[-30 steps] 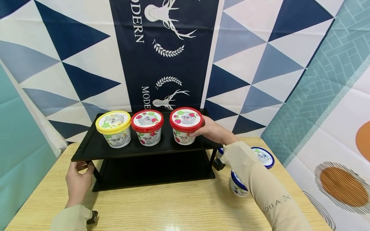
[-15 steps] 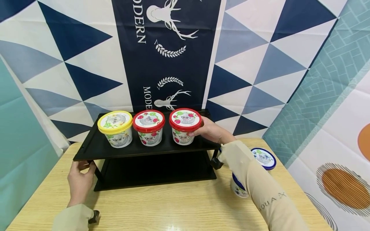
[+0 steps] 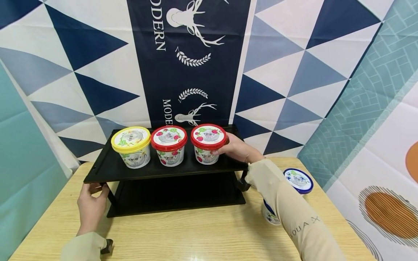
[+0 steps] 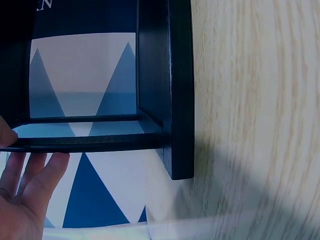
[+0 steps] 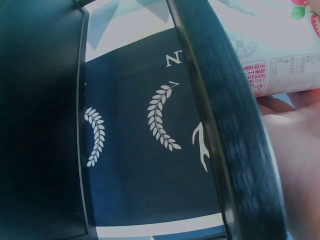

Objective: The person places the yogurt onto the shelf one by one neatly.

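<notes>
My right hand [image 3: 240, 148] grips a red-lidded tub [image 3: 206, 158], printed with raspberries, from its right side. That tub stands on the top tier of a black two-tier shelf [image 3: 163, 173]; part of its wall shows in the right wrist view, beside the dark shelf edge [image 5: 240, 120]. A small gap separates it from a second red-lidded tub [image 3: 170, 158], whose left neighbour is a yellow-lidded tub [image 3: 135, 160]. At the shelf's front left, my left hand [image 3: 92, 206] holds the leg [image 4: 110, 144], thumb on one side and fingers on the other in the left wrist view.
Right of the shelf, a blue-lidded tub [image 3: 298, 180] stands on the wooden table [image 3: 183, 232]. Nearer, another blue-lidded tub [image 3: 270, 216] is partly hidden by my right sleeve [image 3: 287, 203]. Patterned cloth [image 3: 196, 65] hangs behind the shelf.
The right red-lidded tub, in my right hand, has slid slightly left, narrowing the gap to the middle tub. My left hand stays on the shelf leg. The head view has shifted slightly.
</notes>
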The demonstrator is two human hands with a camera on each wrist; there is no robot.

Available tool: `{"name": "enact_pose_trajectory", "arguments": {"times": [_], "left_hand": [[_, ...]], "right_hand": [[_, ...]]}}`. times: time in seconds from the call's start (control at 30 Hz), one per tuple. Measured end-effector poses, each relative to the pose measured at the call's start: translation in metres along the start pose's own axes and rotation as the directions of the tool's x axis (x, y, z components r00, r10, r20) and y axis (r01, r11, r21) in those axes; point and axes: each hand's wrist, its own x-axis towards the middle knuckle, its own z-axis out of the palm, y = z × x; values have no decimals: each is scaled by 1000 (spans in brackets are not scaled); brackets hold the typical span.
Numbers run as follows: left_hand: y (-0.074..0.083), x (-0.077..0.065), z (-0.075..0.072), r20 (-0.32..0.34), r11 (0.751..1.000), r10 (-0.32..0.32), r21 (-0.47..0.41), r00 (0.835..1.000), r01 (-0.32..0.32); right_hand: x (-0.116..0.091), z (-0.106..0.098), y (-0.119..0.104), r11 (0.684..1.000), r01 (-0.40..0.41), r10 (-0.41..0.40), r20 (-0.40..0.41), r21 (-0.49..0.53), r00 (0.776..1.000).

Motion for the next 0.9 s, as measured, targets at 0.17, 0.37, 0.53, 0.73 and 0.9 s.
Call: {"name": "enact_pose_trajectory", "arguments": {"times": [0.17, 0.37, 0.53, 0.73, 0.9], "left_hand": [[-1, 0, 0, 11, 1000, -10, 11, 1000, 10], [-2, -2, 0, 9, 1000, -10, 9, 1000, 10], [-2, -2, 0, 6, 1000, -4, 3, 1000, 4], [-2, -1, 0, 1, 1000, 11, 0, 1000, -11], [-2, 0, 0, 0, 1000, 20, -8, 1000, -20]], "right_hand": [[1, -1, 1, 1000, -7, 7, -3, 3, 1000], [2, -1, 3, 1000, -19, 19, 1, 16, 1000], [2, -1, 4, 1000, -22, 21, 7, 19, 1000], [2, 0, 3, 999, -24, 23, 9, 26, 1000], [1, -1, 2, 999, -29, 29, -1, 24, 1000]]}}
